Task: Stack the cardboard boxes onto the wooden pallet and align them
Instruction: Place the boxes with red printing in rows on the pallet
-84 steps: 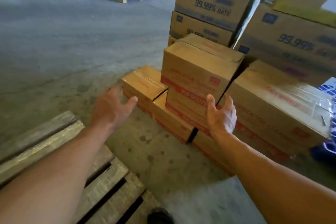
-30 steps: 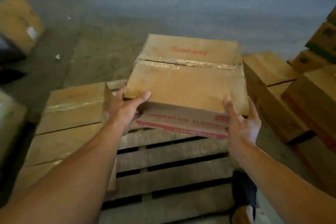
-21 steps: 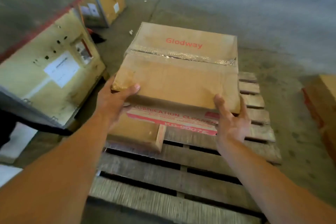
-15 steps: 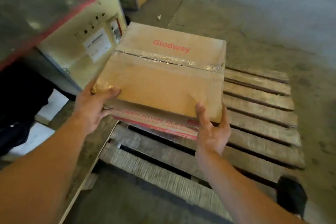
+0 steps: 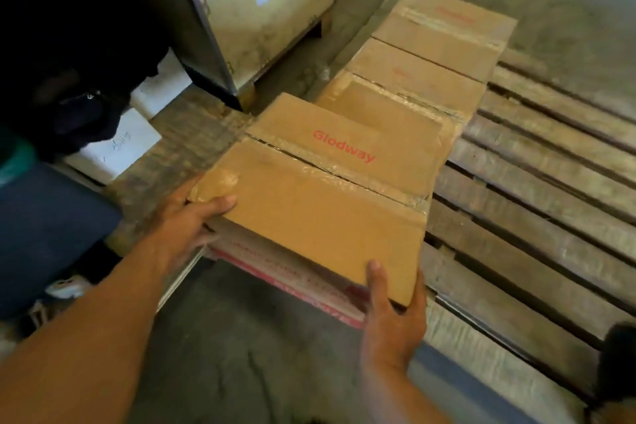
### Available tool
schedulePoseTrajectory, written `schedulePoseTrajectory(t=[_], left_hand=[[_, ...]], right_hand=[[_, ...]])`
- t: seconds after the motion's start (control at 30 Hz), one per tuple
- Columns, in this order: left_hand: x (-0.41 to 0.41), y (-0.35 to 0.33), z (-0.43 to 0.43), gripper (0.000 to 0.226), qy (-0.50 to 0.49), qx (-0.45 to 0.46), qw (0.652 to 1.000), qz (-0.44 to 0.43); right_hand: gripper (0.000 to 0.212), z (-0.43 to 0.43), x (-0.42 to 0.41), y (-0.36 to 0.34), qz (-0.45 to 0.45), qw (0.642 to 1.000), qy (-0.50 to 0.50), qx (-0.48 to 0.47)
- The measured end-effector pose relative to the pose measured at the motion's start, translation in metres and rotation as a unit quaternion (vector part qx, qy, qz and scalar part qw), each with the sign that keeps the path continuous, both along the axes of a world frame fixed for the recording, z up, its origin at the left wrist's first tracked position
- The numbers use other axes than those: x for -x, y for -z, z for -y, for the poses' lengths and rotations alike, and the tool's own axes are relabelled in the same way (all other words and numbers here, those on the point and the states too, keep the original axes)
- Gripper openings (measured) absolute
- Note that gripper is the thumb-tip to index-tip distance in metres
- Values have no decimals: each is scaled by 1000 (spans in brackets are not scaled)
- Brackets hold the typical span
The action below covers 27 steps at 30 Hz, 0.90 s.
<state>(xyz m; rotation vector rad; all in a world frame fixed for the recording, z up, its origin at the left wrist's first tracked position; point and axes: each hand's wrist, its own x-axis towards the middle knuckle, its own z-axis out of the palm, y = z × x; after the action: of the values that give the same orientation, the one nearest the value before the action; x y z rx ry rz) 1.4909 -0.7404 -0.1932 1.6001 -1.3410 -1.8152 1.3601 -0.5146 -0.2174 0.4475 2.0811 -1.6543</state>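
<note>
Cardboard box (image 5: 320, 203) between left hand (image 5: 186, 220) and right hand (image 5: 392, 323)

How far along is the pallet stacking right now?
Done: two cardboard boxes lie in a row along the left edge of the wooden pallet. In hand: left hand and right hand grip a third Glodway box at the row's near end; whether it rests yet is unclear. Remaining: release and square it, then cover the bare slats on the right.
</note>
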Motion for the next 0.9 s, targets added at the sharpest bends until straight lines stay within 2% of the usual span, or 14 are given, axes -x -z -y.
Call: schedulePoseTrajectory(t=[0.07,0.17,0.33,0.5,0.9], left_hand=[[6,30,7,64,20,-7,1000,-2],[19,72,25,69,33,-10,999,-4],[30,138,27,62,11,-30,999,-13],[31,152,22,46,10,-42,999,2],[48,142,24,66,6,1,1000,-2]], right_hand=[[76,3,4,33,-7,1000,4,-25],[80,9,8,67,-17,999,-11,-43],[83,6,11,117,-12,998,-11,-66],[84,3,12,129,-19,994,-35,-102],[83,16,23,134,-23,993,-8,-112]])
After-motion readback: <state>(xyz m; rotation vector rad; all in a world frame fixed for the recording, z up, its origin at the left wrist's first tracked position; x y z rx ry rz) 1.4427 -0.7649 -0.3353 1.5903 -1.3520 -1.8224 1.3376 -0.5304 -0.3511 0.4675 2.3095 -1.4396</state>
